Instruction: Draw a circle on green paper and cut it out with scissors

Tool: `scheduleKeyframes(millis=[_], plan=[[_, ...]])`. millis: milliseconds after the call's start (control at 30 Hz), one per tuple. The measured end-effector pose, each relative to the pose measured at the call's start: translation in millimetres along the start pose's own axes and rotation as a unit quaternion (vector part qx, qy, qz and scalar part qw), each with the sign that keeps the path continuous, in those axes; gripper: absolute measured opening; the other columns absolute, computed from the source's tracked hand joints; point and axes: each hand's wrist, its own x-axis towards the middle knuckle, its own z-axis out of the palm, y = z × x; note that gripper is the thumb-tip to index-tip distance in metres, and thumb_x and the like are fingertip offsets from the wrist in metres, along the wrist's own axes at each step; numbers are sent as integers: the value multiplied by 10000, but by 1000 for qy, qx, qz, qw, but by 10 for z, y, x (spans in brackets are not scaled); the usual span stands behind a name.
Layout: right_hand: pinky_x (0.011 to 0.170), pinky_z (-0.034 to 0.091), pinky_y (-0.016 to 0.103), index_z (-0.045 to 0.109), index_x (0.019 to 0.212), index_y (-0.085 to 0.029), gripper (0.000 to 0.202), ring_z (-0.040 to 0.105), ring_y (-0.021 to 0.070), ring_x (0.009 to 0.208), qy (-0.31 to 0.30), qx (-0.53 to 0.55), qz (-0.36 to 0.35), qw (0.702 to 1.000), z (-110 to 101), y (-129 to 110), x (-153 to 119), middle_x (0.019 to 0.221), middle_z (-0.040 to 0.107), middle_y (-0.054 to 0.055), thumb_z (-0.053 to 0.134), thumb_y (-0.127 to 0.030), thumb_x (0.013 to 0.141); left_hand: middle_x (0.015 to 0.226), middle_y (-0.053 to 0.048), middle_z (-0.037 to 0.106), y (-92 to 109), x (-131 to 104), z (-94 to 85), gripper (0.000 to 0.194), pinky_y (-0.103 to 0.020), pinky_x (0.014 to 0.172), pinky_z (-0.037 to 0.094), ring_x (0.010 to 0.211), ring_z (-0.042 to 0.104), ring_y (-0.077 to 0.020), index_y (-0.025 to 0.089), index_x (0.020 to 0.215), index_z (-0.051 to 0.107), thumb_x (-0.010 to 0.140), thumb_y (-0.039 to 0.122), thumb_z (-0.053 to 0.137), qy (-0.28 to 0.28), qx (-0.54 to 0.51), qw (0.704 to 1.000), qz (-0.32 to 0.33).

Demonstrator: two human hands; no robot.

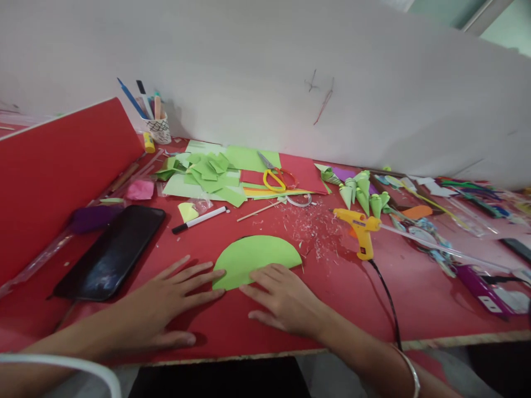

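Note:
A light green paper half-circle (253, 251) lies on the red table before me, its straight edge toward me. My left hand (174, 296) rests with fingers spread, the fingertips touching the paper's left end. Across the straight edge lies my right hand (282, 296), fingers stretched out over the paper and nothing gripped. Just behind the paper are a marker with a black cap (199, 219) and a thin wooden stick (259, 210). To the right sits a yellow glue gun (359, 229) with a long clear glue stick in its back.
Scissors (274, 174) lie on coloured paper sheets (305, 171) near the wall. Green paper cones (360, 193) stand behind the glue gun. At left are a black phone (112, 251), a red board (62, 177) and a pen cup (158, 130). A purple power strip (483, 290) sits at right.

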Motion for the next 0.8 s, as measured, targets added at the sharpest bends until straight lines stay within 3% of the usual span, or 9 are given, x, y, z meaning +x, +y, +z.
scheduleKeyframes(millis=[300,433,567,733,800], plan=[[867,418,384,627,1051,-233,305,506,216,999,92,-8,100,991,19,279,-415,1055,582,97,456,-385,849,1420,39,268,-14,-6,-10,621,-453,1072,176,1301,235,-251,406,1324,230,779,488,515,19,-16,1000,-1],[887,415,400,628,1059,-258,286,497,215,1036,98,-18,159,982,29,406,-650,1101,566,87,466,-360,847,1414,47,280,-29,-10,-10,618,-432,1073,191,1299,241,-243,410,1317,248,772,484,530,34,-15,999,6],[899,394,449,623,1069,-274,284,487,235,1057,91,-30,210,973,13,549,-846,1143,543,86,480,-361,839,1420,41,270,-14,-9,-58,607,-450,1067,196,1304,227,-254,407,1324,233,789,478,509,14,-10,1000,-1],[859,429,391,654,954,-229,233,511,217,1020,124,-1,240,963,-69,572,-770,1099,551,88,476,-328,842,1381,41,368,66,60,-170,514,-453,1042,244,1266,317,-252,414,1299,314,813,465,474,9,-6,1000,-11],[858,435,361,608,1034,-211,271,507,208,1033,127,28,228,965,-119,510,-620,1107,546,95,486,-347,833,1308,21,470,104,128,-197,456,-429,1038,257,1202,411,-231,384,1251,416,807,450,492,34,-6,999,-15]])
